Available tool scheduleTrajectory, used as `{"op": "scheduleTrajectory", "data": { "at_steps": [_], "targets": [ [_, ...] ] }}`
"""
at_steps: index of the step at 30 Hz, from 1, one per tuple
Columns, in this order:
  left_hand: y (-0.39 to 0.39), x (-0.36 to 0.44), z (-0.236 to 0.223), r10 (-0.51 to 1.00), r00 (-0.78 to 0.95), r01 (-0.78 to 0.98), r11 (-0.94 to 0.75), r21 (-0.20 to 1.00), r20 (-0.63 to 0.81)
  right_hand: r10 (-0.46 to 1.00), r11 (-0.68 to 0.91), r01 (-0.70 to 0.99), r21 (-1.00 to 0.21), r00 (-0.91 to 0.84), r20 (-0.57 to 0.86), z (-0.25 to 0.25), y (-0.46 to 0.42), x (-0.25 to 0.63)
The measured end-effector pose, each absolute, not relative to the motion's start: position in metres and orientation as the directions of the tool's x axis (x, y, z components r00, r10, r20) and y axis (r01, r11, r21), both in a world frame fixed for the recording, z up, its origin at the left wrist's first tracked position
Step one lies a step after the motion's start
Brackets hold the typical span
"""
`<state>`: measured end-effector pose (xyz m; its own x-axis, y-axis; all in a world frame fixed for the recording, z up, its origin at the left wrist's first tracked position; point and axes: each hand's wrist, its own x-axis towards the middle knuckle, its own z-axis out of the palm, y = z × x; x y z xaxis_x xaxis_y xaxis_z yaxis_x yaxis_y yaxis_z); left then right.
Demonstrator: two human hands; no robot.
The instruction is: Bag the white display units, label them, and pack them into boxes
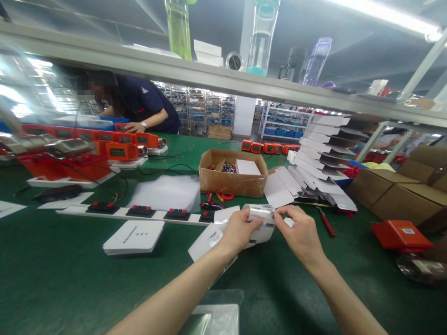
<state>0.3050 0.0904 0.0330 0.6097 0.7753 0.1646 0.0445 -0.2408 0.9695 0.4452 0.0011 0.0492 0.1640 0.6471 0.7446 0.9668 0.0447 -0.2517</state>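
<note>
In the head view, my left hand (239, 229) is closed on a curled strip of shiny labels (261, 211) with dark print, thumb toward me. My right hand (298, 232) pinches the right edge of this strip between thumb and forefinger. A small white piece (288, 222) shows by the right fingers; whether they hold it I cannot tell. Beneath and left of my left hand lies a white paper (203, 243) with a small sticker. Further left, a stack of printed white booklets (134, 237) lies flat on the green table (70, 274).
Ahead stands an open cardboard box (233, 184) with small parts. Right of it lean stacked folded white cartons (319, 160). A red-handled tool (327, 225) and an orange meter (401, 235) lie right. A shelf (223, 77) crosses overhead. A co-worker (146, 102) leans over orange meters at left.
</note>
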Motion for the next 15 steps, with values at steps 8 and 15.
{"op": "scheduleTrajectory", "data": {
  "at_steps": [8,15],
  "targets": [
    [0.072,0.283,0.050,0.863,0.393,0.264,-0.436,0.860,0.317,0.460,-0.020,0.978,-0.208,0.194,0.866,0.072,-0.017,0.441],
    [0.045,0.258,0.064,0.673,0.604,0.180,-0.637,0.750,0.427,0.486,0.235,0.962,0.136,-0.238,0.841,0.068,-0.026,0.390]
  ]
}}
